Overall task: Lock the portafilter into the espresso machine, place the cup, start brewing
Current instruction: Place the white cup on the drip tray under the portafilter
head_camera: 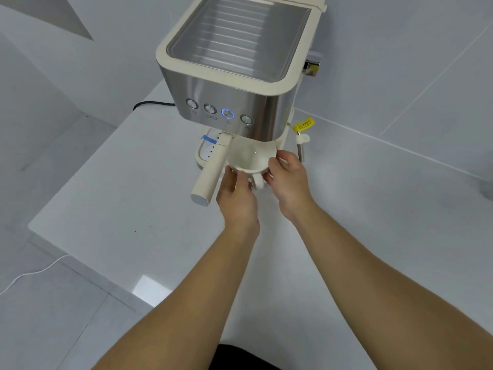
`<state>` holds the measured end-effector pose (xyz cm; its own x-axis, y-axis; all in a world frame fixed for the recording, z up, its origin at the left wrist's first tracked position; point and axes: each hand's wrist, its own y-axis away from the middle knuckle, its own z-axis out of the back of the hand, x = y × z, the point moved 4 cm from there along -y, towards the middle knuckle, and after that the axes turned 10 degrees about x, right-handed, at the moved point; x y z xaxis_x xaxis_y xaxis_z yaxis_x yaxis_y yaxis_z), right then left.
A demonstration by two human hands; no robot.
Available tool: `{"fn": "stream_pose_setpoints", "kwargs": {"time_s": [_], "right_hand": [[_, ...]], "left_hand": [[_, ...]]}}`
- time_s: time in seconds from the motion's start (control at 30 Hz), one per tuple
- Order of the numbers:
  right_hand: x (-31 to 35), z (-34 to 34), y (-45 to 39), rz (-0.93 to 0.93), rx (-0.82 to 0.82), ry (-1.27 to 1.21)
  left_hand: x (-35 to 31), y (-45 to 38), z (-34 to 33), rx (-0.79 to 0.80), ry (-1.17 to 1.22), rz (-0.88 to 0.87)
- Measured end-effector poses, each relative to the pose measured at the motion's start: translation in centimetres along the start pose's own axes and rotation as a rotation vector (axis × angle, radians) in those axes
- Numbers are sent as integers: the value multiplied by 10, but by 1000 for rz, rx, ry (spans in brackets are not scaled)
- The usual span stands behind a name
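Observation:
A cream and steel espresso machine (234, 76) stands on a white table (128, 188). Its portafilter handle (210, 174) sticks out toward me from under the front panel, so the portafilter head is hidden. A cream cup (249, 157) sits under the machine's front, its small handle pointing toward me. My left hand (236, 193) grips the cup's near-left rim, and my right hand (286, 174) holds its right side. One of the round front-panel buttons (227, 113) glows blue.
A steam wand with a yellow tag (302, 129) hangs at the machine's right side. A black power cord (152, 104) runs off behind the machine to the left. A thin white cable (34, 273) lies on the floor below the table's left edge.

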<state>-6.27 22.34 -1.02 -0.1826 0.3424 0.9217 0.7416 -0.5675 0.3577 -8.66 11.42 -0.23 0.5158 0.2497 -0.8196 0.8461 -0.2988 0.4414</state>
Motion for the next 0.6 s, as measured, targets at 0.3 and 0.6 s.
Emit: {"fn": "stream_pose_setpoints", "kwargs": {"time_s": [0.3,0.6], "right_hand": [[-2,-18,-20,24,-9,121],[-3,-22,-23,16,21,97]], "left_hand": [[-8,-11,-5,-57,6,-16],[-2,-13,-5,-5,-22,-27]]}}
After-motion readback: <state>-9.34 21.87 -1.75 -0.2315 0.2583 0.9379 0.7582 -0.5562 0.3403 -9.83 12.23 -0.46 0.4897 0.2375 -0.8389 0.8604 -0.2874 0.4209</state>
